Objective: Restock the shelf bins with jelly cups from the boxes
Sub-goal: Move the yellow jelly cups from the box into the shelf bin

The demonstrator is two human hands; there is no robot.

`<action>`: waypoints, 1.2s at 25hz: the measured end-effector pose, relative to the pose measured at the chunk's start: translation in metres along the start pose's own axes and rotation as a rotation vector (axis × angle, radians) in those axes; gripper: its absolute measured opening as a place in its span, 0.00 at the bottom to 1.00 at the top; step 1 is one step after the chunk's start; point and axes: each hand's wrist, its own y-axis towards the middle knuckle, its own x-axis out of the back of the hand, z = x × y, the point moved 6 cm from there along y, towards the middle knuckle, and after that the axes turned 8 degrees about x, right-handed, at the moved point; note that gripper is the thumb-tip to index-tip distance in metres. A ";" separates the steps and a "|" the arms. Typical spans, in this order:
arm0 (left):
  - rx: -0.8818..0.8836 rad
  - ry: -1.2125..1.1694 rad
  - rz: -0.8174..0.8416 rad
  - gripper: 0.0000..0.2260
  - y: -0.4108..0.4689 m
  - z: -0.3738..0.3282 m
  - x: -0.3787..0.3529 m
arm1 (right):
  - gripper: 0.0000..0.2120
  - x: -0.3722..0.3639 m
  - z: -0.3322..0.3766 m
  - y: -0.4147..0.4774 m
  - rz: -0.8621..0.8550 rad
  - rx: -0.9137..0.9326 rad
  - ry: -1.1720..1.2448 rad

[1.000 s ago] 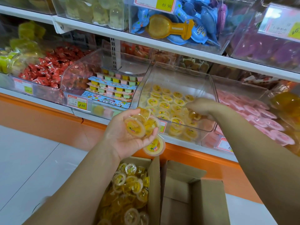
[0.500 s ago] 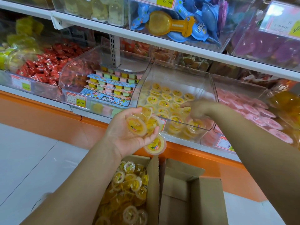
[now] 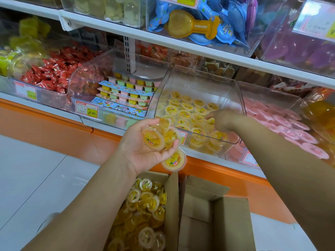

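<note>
My left hand (image 3: 143, 149) is palm up in front of the shelf and cradles several yellow jelly cups (image 3: 153, 138); one more cup (image 3: 174, 161) hangs below its fingertips. Inside the clear shelf bin (image 3: 233, 91), my right hand (image 3: 222, 120) reaches down among the rows of yellow jelly cups (image 3: 184, 113); its fingertips are hidden by the hand, so I cannot tell whether it holds a cup. An open cardboard box (image 3: 172, 205) below holds several loose yellow jelly cups (image 3: 143, 201).
A second open cardboard box (image 3: 230, 220) stands on the right of the first. Neighbouring clear bins hold multicolour jelly strips (image 3: 126, 93), red wrapped sweets (image 3: 52, 73) and pink jelly cups (image 3: 293, 129). An upper shelf (image 3: 163, 38) overhangs the bins. White floor (image 3: 36, 171) lies at left.
My right hand has moved deeper and lower into the bin, toward the middle rows of cups. My left hand has stayed nearly still with its cups.
</note>
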 end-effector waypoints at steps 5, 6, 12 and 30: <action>-0.005 0.005 -0.006 0.07 0.000 -0.001 0.000 | 0.27 -0.002 0.002 0.000 0.026 0.064 0.195; -0.003 0.003 -0.005 0.09 0.001 -0.001 0.000 | 0.27 -0.002 0.002 -0.001 0.034 0.072 0.239; 0.018 -0.004 0.008 0.12 0.002 0.003 -0.004 | 0.28 -0.007 0.001 -0.004 0.041 0.054 0.411; -0.298 -0.402 0.093 0.13 -0.008 -0.035 -0.006 | 0.11 0.021 0.086 -0.038 -0.065 0.444 1.410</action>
